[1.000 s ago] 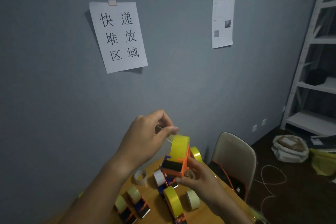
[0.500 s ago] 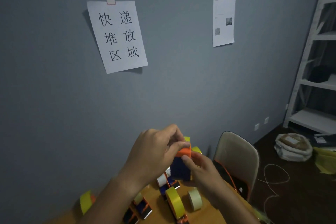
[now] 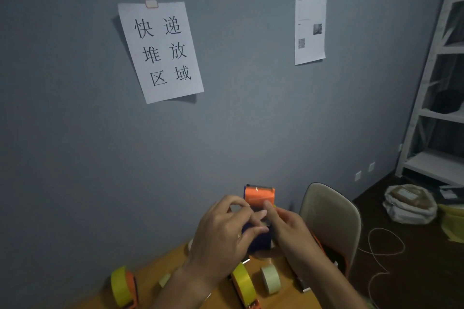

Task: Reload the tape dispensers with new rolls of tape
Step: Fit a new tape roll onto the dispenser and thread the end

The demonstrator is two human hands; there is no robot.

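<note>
Both hands hold an orange and blue tape dispenser (image 3: pixel 259 195) upright above the wooden table (image 3: pixel 155 281), its orange flap and cutter edge on top. My left hand (image 3: pixel 226 231) grips its blue body from the left, thumb across the front. My right hand (image 3: pixel 283 223) pinches it from the right, fingers on the orange flap. The roll inside it is hidden by my hands. On the table lie a loaded dispenser with yellow tape (image 3: pixel 124 286) at the left, another yellow-roll dispenser (image 3: pixel 242 283) below my hands, and a loose pale roll (image 3: pixel 270 278).
A beige chair (image 3: pixel 331 218) stands to the right of the table, against a grey wall (image 3: pixel 75 158) with two paper sheets. White shelving (image 3: pixel 437 108) fills the right edge. A white bag (image 3: pixel 409 203) and a looped cord (image 3: pixel 381 251) lie on the dark floor.
The dispenser has been turned upright, its yellow roll now out of sight. My left hand dropped from above the roll and closed on the dispenser's body. The view tilted down slightly.
</note>
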